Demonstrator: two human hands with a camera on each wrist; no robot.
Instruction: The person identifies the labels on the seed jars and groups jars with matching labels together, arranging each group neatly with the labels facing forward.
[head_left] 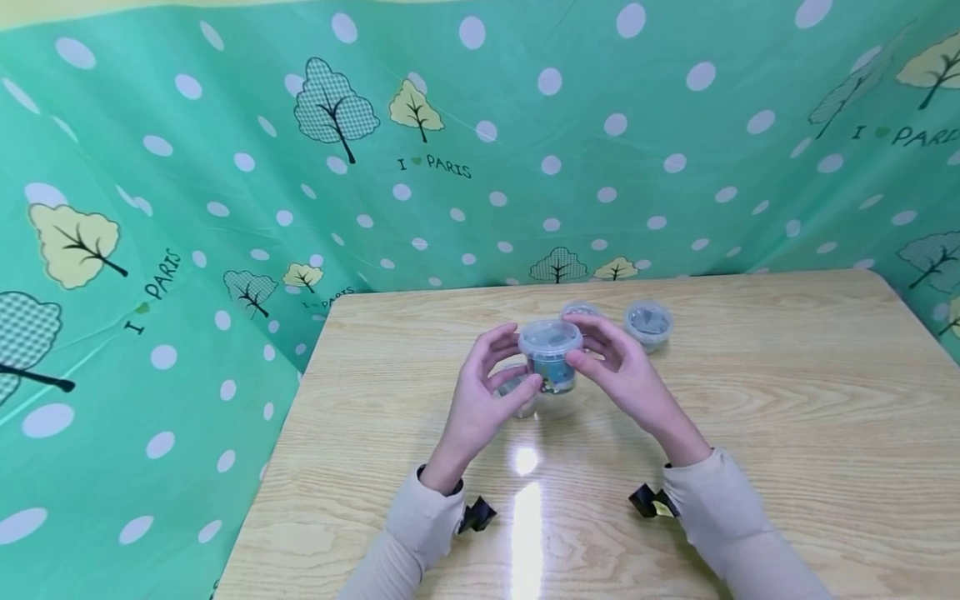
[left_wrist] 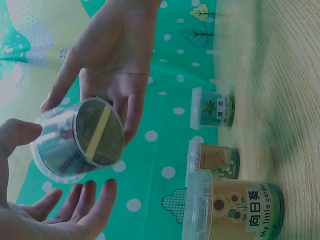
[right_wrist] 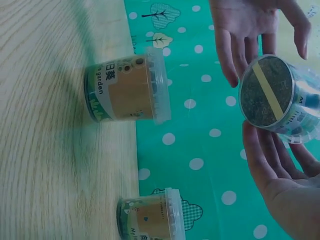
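A small clear plastic cup (head_left: 553,367) with a translucent lid (head_left: 551,335) and blue label is held above the table, its base with a pale yellow strip (left_wrist: 99,131) showing in the left wrist view. My right hand (head_left: 626,371) grips its side, thumb in front, fingers behind. My left hand (head_left: 483,400) curves loosely about the other side; its thumb (left_wrist: 22,132) overlaps the cup, while its fingers (left_wrist: 92,207) stand a little apart from it. Below, a sunflower-labelled cup (left_wrist: 240,207) stands upright on the table, partly hidden by the left hand in the head view.
Two more lidded cups stand farther back on the wooden table (head_left: 787,400): one (head_left: 649,323) right of the right hand, another (head_left: 581,308) partly behind it. A green dotted cloth (head_left: 450,217) hangs along the back and left. Both wrists carry black mounts (head_left: 477,515).
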